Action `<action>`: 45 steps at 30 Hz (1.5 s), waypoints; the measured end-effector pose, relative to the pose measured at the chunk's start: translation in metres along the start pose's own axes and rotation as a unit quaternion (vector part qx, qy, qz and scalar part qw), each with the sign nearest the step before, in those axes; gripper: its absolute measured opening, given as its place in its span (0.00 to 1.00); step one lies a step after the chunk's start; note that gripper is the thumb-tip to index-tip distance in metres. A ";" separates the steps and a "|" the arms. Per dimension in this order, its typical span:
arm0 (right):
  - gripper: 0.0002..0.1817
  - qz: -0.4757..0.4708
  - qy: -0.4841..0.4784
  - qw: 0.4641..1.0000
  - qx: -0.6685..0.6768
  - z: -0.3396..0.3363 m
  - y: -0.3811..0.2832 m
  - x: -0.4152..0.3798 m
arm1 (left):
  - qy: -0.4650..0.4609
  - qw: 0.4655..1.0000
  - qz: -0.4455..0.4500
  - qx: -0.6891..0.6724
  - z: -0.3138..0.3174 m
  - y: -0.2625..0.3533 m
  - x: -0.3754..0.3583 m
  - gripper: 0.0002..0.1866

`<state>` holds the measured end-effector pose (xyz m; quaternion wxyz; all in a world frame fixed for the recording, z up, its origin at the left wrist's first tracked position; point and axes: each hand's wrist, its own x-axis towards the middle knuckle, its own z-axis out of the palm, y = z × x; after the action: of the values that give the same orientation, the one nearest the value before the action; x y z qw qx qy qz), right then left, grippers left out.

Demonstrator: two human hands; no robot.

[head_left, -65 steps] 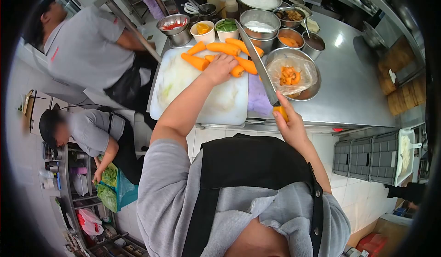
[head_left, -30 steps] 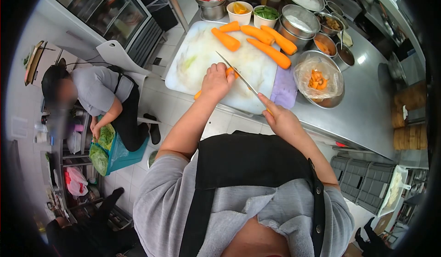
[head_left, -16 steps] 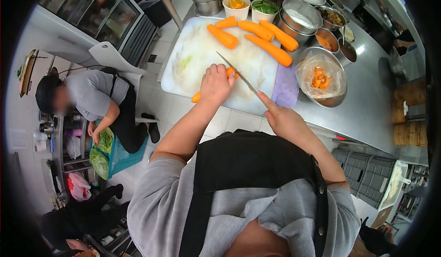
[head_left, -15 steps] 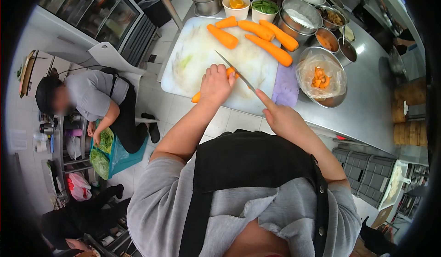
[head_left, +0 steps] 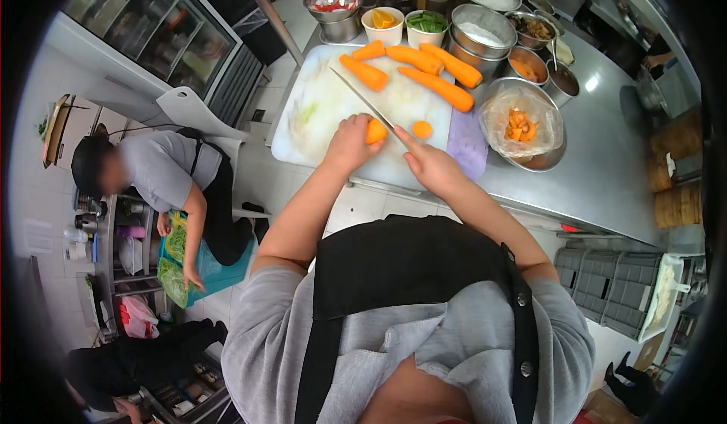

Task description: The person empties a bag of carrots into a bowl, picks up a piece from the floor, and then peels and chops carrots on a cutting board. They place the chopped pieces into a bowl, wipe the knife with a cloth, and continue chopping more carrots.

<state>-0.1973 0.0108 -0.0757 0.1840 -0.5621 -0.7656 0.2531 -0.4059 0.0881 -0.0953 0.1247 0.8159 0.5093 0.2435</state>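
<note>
My left hand [head_left: 351,145] is closed on a peeled carrot [head_left: 375,131], whose cut orange end shows beside my fingers; the rest is hidden under the hand. In my right hand [head_left: 433,168] is a kitchen knife [head_left: 358,98], its blade slanting up and left just past the carrot's cut end. A round carrot piece [head_left: 422,129] lies on the white cutting board [head_left: 303,138], to the right of the blade. Several peeled carrots rest at the board's far side, among them a thick carrot [head_left: 363,73] and a long carrot [head_left: 437,88].
Right of the board lie a purple cloth [head_left: 468,150] and a bowl with a plastic bag [head_left: 522,125] holding carrot pieces. Tubs and metal bowls [head_left: 482,32] line the back of the steel counter [head_left: 606,148]. At left, a seated person [head_left: 163,166] handles greens in a teal crate [head_left: 227,272].
A round piece has come off the carrot and lies right of the knife. The knife and my right hand have moved slightly left. The seated person's arm has reached lower over the greens.
</note>
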 end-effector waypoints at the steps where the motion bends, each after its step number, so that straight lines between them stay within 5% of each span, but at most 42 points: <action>1: 0.33 -0.023 0.028 0.999 0.022 -0.001 0.006 -0.005 | 0.010 1.000 0.008 -0.018 -0.009 0.003 0.005 0.27; 4: 0.33 -0.036 0.116 0.991 0.056 -0.015 0.007 -0.024 | 0.131 0.931 -0.101 -0.326 -0.056 0.032 0.012 0.28; 5: 0.33 -0.033 0.143 0.988 0.059 -0.021 0.006 -0.031 | 0.152 0.891 -0.061 -0.422 -0.060 0.028 0.013 0.26; 9: 0.32 -0.027 0.164 0.977 0.130 -0.026 0.009 -0.047 | 0.195 0.847 -0.080 -0.488 -0.050 0.018 0.000 0.25; 12: 0.32 0.008 0.123 0.984 0.132 -0.025 0.004 -0.059 | 0.113 0.951 -0.163 -0.239 -0.030 -0.001 -0.029 0.25; 16: 0.31 0.041 0.043 0.995 0.084 -0.030 -0.007 -0.070 | 0.102 0.994 -0.022 -0.015 -0.012 -0.016 -0.053 0.27; 19: 0.30 0.040 0.011 0.998 0.048 -0.031 -0.009 -0.072 | 0.060 0.995 -0.053 0.059 -0.024 -0.001 -0.050 0.26; 25: 0.31 0.040 -0.022 0.999 -0.001 -0.037 -0.012 -0.073 | 0.011 0.994 -0.108 -0.017 -0.024 -0.002 -0.042 0.26; 35: 0.32 0.101 -0.121 0.985 -0.067 -0.035 -0.026 -0.040 | 0.005 0.996 -0.078 -0.041 -0.021 -0.010 -0.041 0.24; 40: 0.33 0.074 -0.074 0.994 -0.044 -0.009 -0.018 -0.026 | 0.008 0.994 -0.091 -0.060 -0.019 -0.016 -0.037 0.26; 45: 0.32 0.038 0.070 0.993 0.086 0.007 0.012 -0.053 | 0.039 0.989 -0.105 0.092 -0.025 -0.001 -0.019 0.30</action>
<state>-0.1759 -0.0381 -0.0886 0.2746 -0.5894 -0.7043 0.2849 -0.4270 0.0702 -0.0794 0.0538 0.7559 0.6167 0.2130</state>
